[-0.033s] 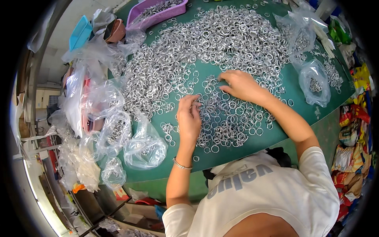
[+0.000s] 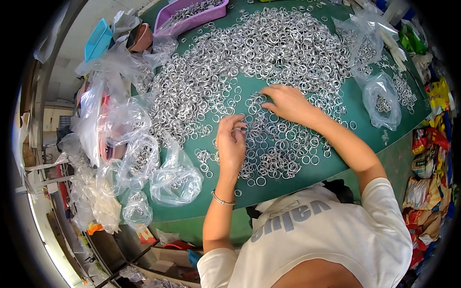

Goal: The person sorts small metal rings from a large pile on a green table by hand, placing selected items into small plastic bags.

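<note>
Silvery metal rings (image 2: 283,43) lie in a broad heap across the far half of the green table. A smaller group of rings (image 2: 278,161) lies near the front edge. My left hand (image 2: 231,146) rests on the table left of this group, fingers curled, with metal rings showing between thumb and fingertips. My right hand (image 2: 290,104) reaches in from the right. Its thumb and fingers are apart, the fingertips beside a small cluster of rings (image 2: 255,100). Whether they touch those rings is hard to see. A thin bracelet (image 2: 222,199) circles my left wrist.
Clear plastic bags (image 2: 176,180) holding rings crowd the table's left side. Another ring bag (image 2: 382,103) lies at the right. A purple bin (image 2: 192,17) of metal parts stands at the far left, near a blue basket (image 2: 98,39). Coloured packages (image 2: 427,187) line the right.
My right hand has shifted slightly left toward the small cluster of rings, fingers still apart. My left hand has barely moved.
</note>
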A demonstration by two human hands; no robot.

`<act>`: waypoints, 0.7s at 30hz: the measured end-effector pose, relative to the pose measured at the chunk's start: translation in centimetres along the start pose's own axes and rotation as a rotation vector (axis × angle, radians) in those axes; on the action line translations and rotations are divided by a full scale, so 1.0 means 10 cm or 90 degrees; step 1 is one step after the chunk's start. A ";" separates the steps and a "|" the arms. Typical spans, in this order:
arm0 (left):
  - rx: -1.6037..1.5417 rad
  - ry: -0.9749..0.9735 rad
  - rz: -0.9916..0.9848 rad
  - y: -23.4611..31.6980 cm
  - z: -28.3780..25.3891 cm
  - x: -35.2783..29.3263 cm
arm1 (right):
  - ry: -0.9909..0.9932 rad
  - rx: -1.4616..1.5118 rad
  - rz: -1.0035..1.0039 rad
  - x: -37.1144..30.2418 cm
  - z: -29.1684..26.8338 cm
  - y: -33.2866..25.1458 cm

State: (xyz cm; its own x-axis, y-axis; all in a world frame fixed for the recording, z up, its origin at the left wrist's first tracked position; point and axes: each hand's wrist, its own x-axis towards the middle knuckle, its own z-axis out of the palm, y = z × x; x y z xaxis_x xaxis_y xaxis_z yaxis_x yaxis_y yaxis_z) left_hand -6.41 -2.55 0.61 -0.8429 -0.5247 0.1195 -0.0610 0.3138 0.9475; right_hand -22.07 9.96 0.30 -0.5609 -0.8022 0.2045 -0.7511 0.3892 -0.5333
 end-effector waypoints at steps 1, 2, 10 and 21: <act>-0.041 -0.027 -0.027 0.02 0.02 0.01 | -0.005 -0.044 -0.005 0.05 0.05 -0.03; -0.046 -0.019 -0.023 0.04 0.03 0.00 | -0.029 -0.060 -0.007 0.06 0.02 -0.02; -0.192 0.047 -0.101 -0.04 -0.16 -0.23 | -0.334 0.098 0.024 -0.05 -0.43 0.02; -0.671 0.034 -0.203 0.01 -0.27 -0.37 | -0.285 -0.022 -0.074 -0.14 -0.07 -0.42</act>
State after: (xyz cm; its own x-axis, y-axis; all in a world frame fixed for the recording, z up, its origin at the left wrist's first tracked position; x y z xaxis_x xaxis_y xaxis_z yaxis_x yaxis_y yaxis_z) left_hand -1.82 -2.75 1.05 -0.8441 -0.5024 -0.1871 0.2362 -0.6618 0.7115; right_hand -18.35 9.78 2.80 -0.2726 -0.9549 -0.1179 -0.8157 0.2944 -0.4980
